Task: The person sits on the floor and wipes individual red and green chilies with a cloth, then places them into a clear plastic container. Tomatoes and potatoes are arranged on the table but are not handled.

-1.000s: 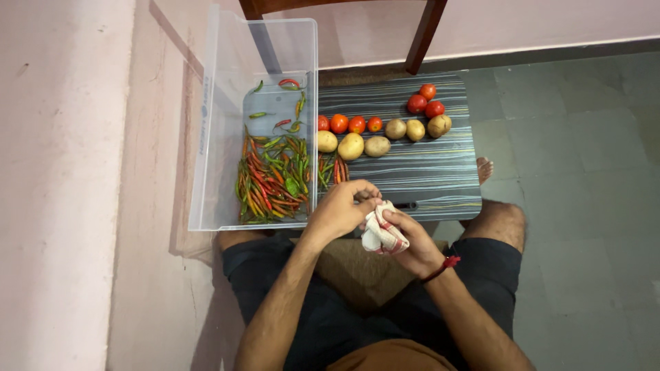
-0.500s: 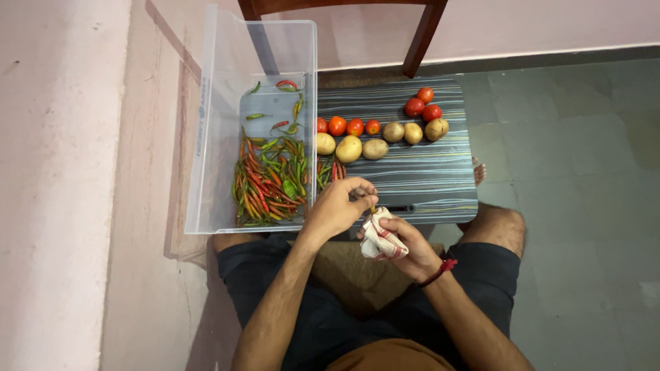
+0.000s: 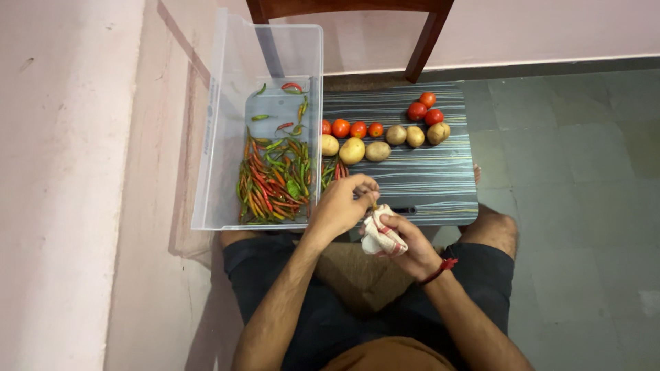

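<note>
Grey floor tiles and a pink wall frame a striped board (image 3: 412,185) on the lap. At its near edge, the left hand (image 3: 340,206) pinches a thin chilli (image 3: 373,203); the right hand (image 3: 405,244) bunches a soft checked cloth (image 3: 380,235) around it. Left, a clear plastic bin (image 3: 227,137) holds glossy chillies (image 3: 273,180); farther off lie lumpy potatoes (image 3: 378,143) and round tomatoes (image 3: 349,128).

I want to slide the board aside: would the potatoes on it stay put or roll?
The potatoes look rounded and lie loose in a row on the striped board, so they would probably roll or wobble. The round tomatoes beside them likely roll more easily. Their lumpy shapes may stop them soon.
</note>
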